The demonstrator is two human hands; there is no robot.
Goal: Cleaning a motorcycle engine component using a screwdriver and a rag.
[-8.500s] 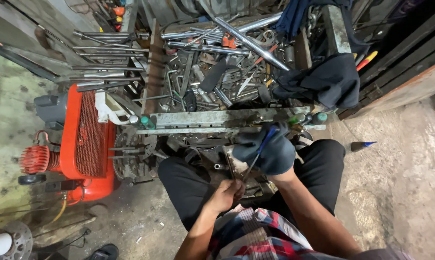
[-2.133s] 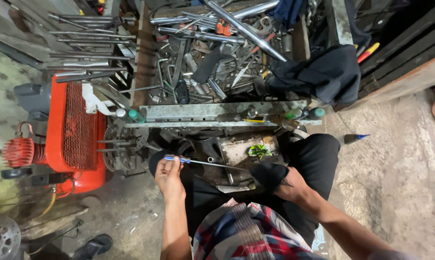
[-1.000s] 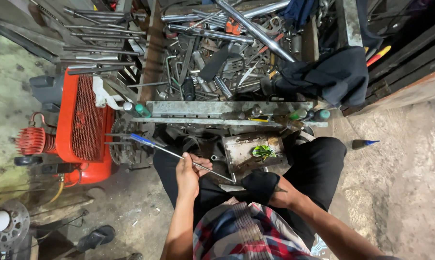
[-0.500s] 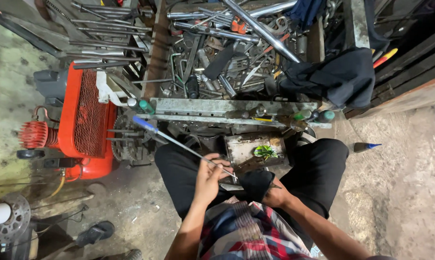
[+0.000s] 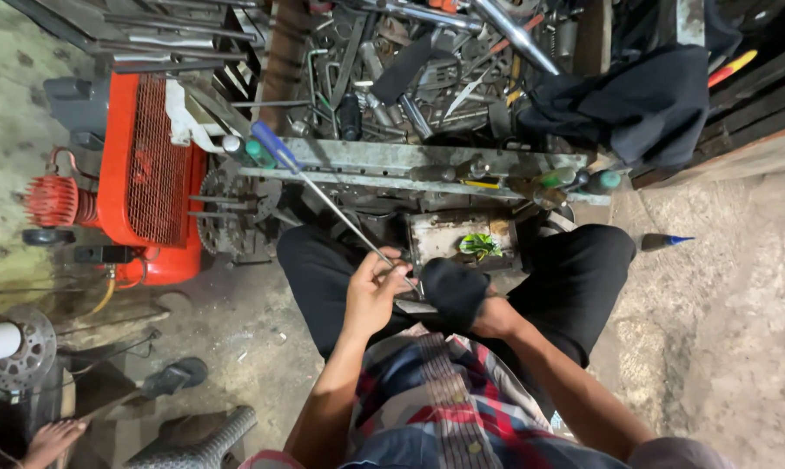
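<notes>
I sit on the floor with my black-trousered knees apart. My left hand [image 5: 373, 293] is bare and pinches the thin steel shaft of a long screwdriver [image 5: 340, 217] close to its tip. Its blue handle [image 5: 273, 144] points up and away toward the metal rail [image 5: 384, 158]. My right hand [image 5: 453, 291] wears a dark glove and is closed around a small grey metal piece [image 5: 412, 306] where the screwdriver tip meets it. Just beyond both hands a rusty open metal box [image 5: 449, 236] with a green tangle [image 5: 479, 246] inside sits between my knees.
An orange compressor [image 5: 145, 165] stands at the left. Beyond the rail lies a heap of wrenches and steel bars [image 5: 410, 61] and a black cloth [image 5: 640, 95]. A blue-tipped tool [image 5: 662, 241] lies on the concrete at the right. A sandal [image 5: 175, 376] and another person's foot [image 5: 52, 439] are at the lower left.
My left hand slid from the blue handle down the shaft to near the tip. The handle swung up toward the rail. The gloved right hand stayed low between my knees.
</notes>
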